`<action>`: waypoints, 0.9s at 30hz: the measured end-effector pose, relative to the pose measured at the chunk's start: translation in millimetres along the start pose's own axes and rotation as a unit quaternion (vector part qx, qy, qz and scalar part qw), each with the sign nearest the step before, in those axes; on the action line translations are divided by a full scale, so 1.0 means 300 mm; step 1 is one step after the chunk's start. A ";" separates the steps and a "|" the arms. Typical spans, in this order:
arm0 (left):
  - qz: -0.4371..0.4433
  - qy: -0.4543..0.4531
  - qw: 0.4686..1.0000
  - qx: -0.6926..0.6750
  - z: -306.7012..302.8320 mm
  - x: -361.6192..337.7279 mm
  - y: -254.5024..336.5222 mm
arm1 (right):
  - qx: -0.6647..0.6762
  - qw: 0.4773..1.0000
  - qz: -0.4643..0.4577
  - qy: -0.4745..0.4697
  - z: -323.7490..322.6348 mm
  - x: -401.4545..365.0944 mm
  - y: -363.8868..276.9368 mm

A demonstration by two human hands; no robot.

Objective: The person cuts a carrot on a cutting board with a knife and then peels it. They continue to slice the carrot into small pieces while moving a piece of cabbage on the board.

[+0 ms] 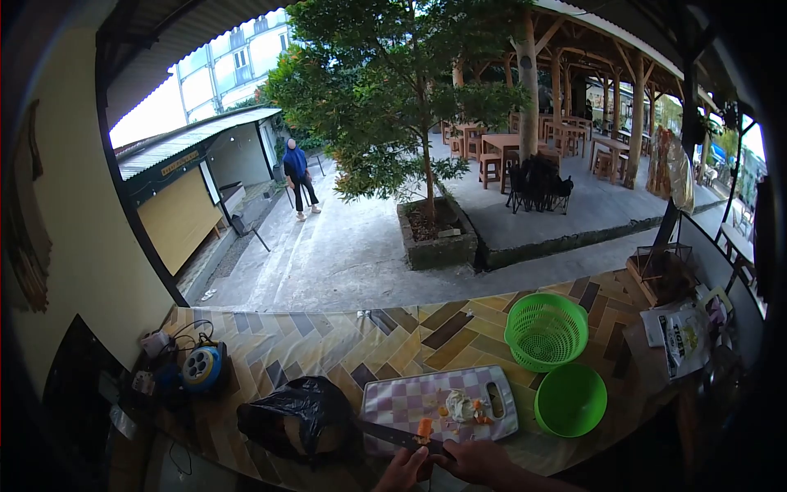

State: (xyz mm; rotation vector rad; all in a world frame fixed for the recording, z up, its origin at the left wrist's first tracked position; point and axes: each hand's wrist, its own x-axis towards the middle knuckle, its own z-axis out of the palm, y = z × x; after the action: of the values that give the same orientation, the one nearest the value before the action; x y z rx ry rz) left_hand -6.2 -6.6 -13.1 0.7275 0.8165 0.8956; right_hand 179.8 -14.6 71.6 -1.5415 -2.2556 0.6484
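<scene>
- Head view: left hand (403,471) low at frame bottom, fingers curled in on lower end of orange piece (425,429); exact grip partly hidden.
- Right hand (474,462) just beside it, reaching in from lower right, fingers closed around handle end of knife (395,435).
- Orange piece at near edge of cutting board (410,394), long axis roughly upright in view.
- Blade points left and slightly away, tip near black plastic bag (316,406).
- Scraps (463,407) on board's right half; green bowl (571,400) beyond right edge, bare tabletop (393,348) past far edge.
</scene>
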 end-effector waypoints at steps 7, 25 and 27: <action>0.113 -0.093 0.984 0.100 -0.014 0.005 -0.013 | -0.070 0.997 -0.002 -0.043 -0.055 -0.002 -0.013; 0.078 -0.007 0.994 0.075 0.084 -0.033 0.051 | -0.146 0.988 -0.014 -0.044 -0.105 -0.004 -0.044; 0.065 -0.022 0.993 0.096 0.053 -0.023 0.048 | -0.153 0.987 -0.013 -0.041 -0.105 0.000 -0.047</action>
State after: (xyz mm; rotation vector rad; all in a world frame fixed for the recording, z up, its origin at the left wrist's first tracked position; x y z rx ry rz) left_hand -0.8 -9.5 8.7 0.9758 0.8303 0.9215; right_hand 184.9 -13.4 105.6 -1.6442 -2.5280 0.3759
